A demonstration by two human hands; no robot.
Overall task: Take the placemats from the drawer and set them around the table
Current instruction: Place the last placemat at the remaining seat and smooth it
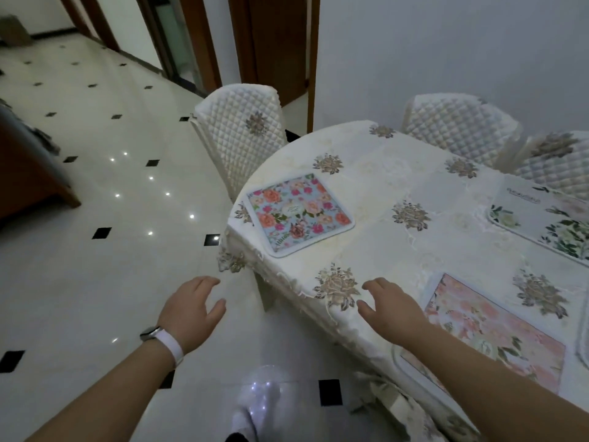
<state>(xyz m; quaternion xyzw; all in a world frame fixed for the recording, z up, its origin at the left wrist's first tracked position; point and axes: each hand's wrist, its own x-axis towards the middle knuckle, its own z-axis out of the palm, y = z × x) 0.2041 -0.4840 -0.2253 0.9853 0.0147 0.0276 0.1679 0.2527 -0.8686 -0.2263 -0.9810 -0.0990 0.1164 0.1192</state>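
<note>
From my head camera, both hands hang empty: my left hand (191, 309) is over the floor (95, 161) just off the table's corner, and my right hand (389, 309) is above the near edge of the surface (382, 173). Their fingers (374, 283) are loosely spread and hold nothing.

Three placemats are already down. The blue floral placemat (299, 215) lies at the rounded end, the pink placemat (487, 333) beside my right forearm, and the white leafy placemat (541, 218) on the far side. The drawer is not in view.

I judge this a pause between placings. To do it well, I'd lay each mat flat in front of a chair, set inside the edge and squared to it. The blue one sits near the overhang, so I'd nudge it inward with flat fingers without dragging the lace cloth.

Quilted chairs (242, 129) ring the surface. The pale tiled floor is glossy, and wooden door frames (312, 59) stand behind.
</note>
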